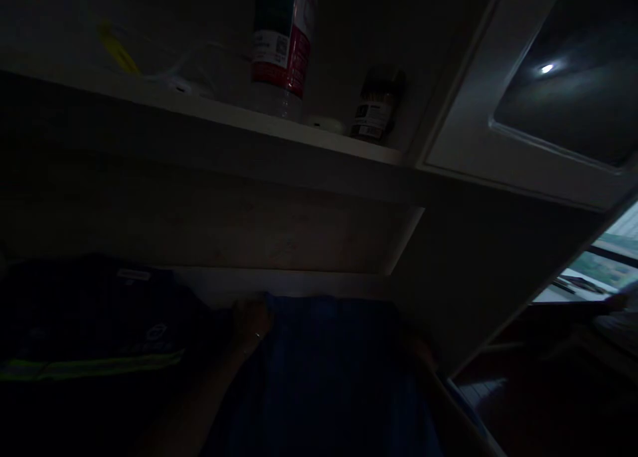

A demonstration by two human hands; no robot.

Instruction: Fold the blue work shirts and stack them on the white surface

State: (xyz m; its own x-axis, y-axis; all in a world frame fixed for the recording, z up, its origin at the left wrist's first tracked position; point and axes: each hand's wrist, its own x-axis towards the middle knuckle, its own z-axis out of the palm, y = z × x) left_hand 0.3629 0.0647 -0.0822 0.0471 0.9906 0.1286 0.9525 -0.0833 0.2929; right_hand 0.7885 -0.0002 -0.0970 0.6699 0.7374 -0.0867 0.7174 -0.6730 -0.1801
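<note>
A blue garment (339,370) hangs spread out in front of me inside a dim cabinet. Its kind is hard to make out, but its upper edge runs nearly straight. My left hand (253,321), a thin bracelet at its wrist, is closed on the garment's upper left corner. At the right side of the cloth, my right hand (421,352) is closed on its edge, mostly in shadow. Left of my left hand is a dark work shirt (100,317) with a yellow-green stripe and a small white logo.
Above runs a shelf (224,115) holding a labelled bottle (284,45), a small jar (373,115) and a white cable (184,58) with a yellow piece. A panelled cabinet door (518,151) is at upper right. A window (618,251) shows at the right edge.
</note>
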